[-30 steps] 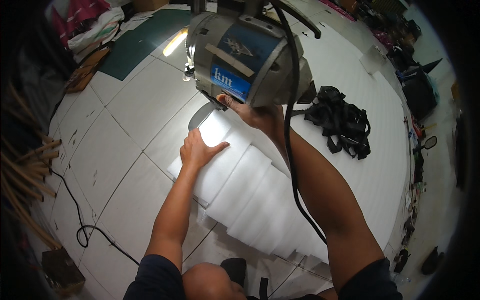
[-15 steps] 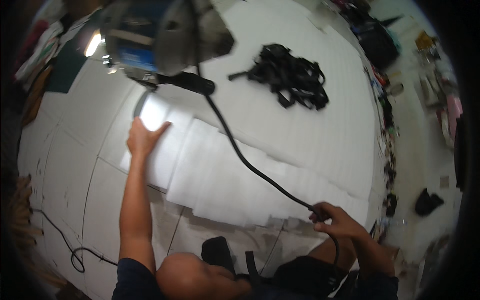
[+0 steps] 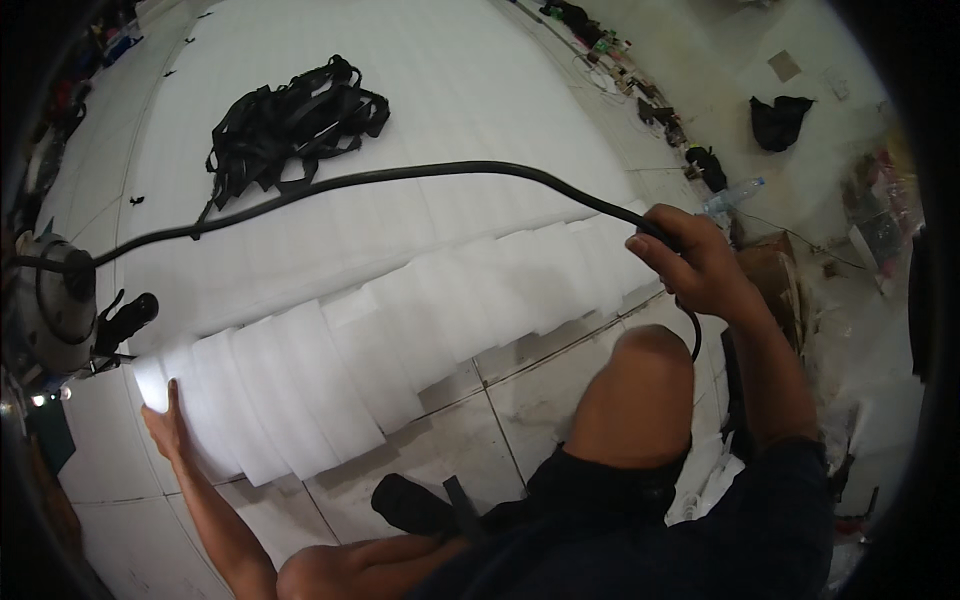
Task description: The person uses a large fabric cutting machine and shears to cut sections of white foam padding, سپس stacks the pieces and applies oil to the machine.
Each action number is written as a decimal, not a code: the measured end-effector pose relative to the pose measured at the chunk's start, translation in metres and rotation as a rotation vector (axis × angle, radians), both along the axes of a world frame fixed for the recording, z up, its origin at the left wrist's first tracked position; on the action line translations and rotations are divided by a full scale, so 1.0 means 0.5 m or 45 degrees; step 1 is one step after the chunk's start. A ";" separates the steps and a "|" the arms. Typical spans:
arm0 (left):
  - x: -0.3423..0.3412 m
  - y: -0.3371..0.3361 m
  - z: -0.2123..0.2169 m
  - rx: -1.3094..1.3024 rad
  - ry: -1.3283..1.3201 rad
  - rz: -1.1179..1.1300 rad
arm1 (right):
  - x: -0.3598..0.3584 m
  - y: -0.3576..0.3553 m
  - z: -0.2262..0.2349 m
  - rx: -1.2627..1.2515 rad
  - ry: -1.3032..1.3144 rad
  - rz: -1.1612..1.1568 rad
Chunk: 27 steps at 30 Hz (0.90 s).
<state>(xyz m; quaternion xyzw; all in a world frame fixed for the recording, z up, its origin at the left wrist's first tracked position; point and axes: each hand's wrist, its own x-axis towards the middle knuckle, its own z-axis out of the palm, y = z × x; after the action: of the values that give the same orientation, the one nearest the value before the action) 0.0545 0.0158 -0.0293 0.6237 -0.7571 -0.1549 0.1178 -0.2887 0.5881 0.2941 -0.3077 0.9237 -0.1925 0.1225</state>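
Observation:
My right hand [image 3: 700, 262] is closed round a thick black cable [image 3: 440, 170], which arches across to a grey electric machine [image 3: 62, 305] with a black handle at the left edge. Below the hand, the cable's other end hangs beside my knee. At the near left, my left hand [image 3: 165, 428] rests on the end of a long row of overlapping white foam sheets [image 3: 330, 370], its thumb spread from the fingers. The fingertips are partly hidden. These sheets lie along the near edge of a broad white foam layer [image 3: 480, 80].
A tangle of black straps [image 3: 295, 125] lies on the broad layer. Beyond its right side are scattered oddments, a clear plastic bottle [image 3: 735, 195] and a black cloth [image 3: 778, 122]. Pale floor tiles [image 3: 465, 415] show between the sheets and my legs.
The view has swung right, so the machine now sits at the left edge. My right hand has raised the cable into an arch. My left hand remains at the foam's left end.

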 end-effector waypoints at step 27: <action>-0.004 0.011 0.036 -0.045 -0.067 0.099 | 0.106 -0.285 -0.405 0.791 -0.591 1.513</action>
<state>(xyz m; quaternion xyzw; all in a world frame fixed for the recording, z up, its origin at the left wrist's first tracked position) 0.0526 0.0212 -0.0111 0.6545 -0.7376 -0.1204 0.1147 -0.2359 0.4458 0.0918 -0.6612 0.5619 0.1187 0.4827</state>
